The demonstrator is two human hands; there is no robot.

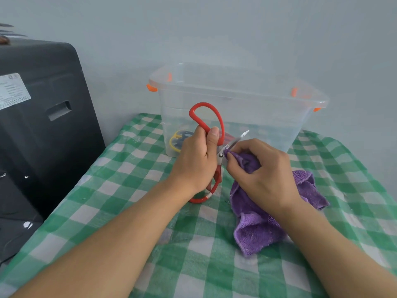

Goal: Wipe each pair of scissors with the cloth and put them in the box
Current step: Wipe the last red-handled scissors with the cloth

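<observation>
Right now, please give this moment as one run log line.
step: wiping | left hand: holds red scissors | right hand: presses purple cloth on blade | box: open, scissors inside

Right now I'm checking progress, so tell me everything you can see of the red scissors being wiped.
The red scissors have large looped red handles and short silvery blades joined by a metal pivot. The left hand grips them at the handles, one loop up, one down near the checked tablecloth. The right hand presses the purple cloth against a blade.
</observation>
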